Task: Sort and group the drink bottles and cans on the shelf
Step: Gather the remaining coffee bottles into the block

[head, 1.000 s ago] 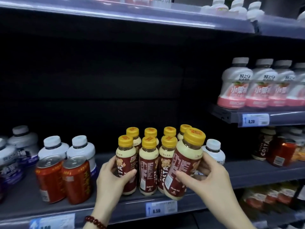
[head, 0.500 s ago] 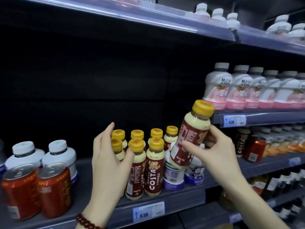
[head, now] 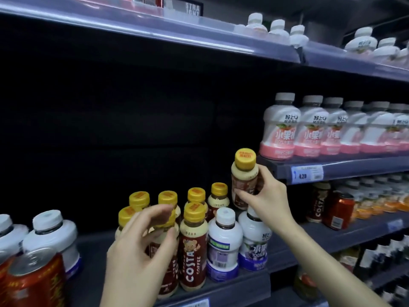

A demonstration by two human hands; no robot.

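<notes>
Several yellow-capped Costa coffee bottles (head: 193, 244) stand grouped on the dark shelf (head: 247, 282). My right hand (head: 269, 197) grips one more Costa bottle (head: 244, 173), held upright in the air above two white-capped purple-label bottles (head: 224, 242) at the group's right. My left hand (head: 141, 247) curls around the top of a front Costa bottle (head: 164, 251), fingers on its cap; whether it grips is unclear. At the far left stand white bottles (head: 52, 235) with red cans (head: 31, 280) in front of them.
On a higher shelf at the right stand pink-label white bottles (head: 280, 129) above a price tag (head: 307, 173). Below them are another Costa bottle (head: 318, 204), a red can (head: 338, 211) and orange drinks. The back of the middle shelf is dark.
My right hand lifted a Costa bottle out of the front of the group and carried it up and to the right. My left hand moved from the bottles' side onto a cap.
</notes>
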